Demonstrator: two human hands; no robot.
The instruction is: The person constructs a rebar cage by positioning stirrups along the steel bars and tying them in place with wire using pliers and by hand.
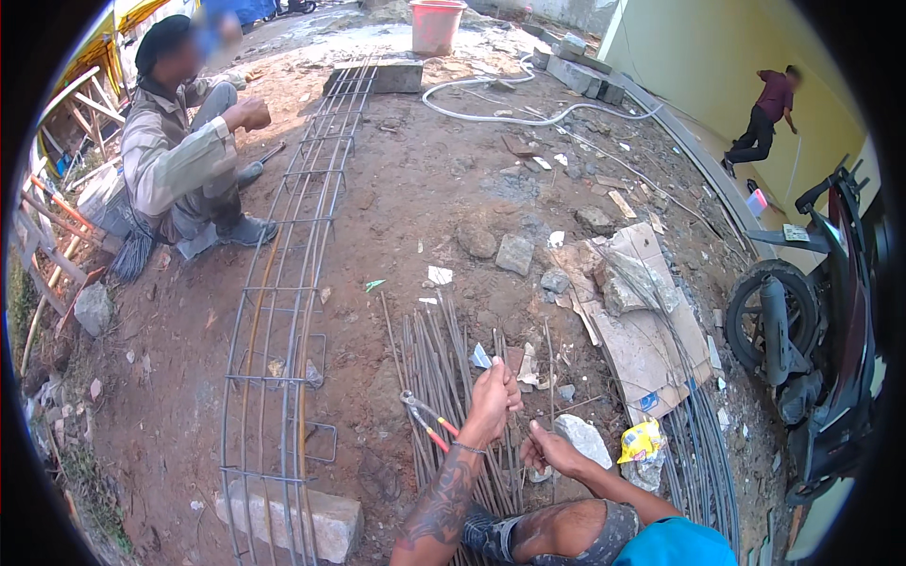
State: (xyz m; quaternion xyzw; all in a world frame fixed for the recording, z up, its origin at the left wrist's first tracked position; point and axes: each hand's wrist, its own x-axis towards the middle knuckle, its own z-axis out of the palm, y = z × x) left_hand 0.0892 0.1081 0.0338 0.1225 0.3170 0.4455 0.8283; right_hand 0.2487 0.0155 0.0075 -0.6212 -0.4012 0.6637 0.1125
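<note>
My left hand [491, 401] is closed above a bundle of thin steel rods [439, 349] on the dirt. A small blue-and-white scrap [480, 357] shows just past its fingertips; whether it is held or lies behind cannot be told. To the right, my right hand [554, 450] has its thumb and fingers drawn together, and what they grip is too small to make out. A thin upright-looking rod [549, 363] runs beside it. Pincers [429, 420] with red and yellow handles rest on the rods, left of my left forearm.
A long rebar cage [293, 283] lies to the left, propped on concrete blocks [330, 524]. Beyond it a co-worker [184, 141] squats. On the right are flattened cardboard [651, 349], stones, more rods [698, 462] and a motorcycle [830, 311]. Farther off are a hose [453, 111], red bucket [436, 28] and another person [766, 113].
</note>
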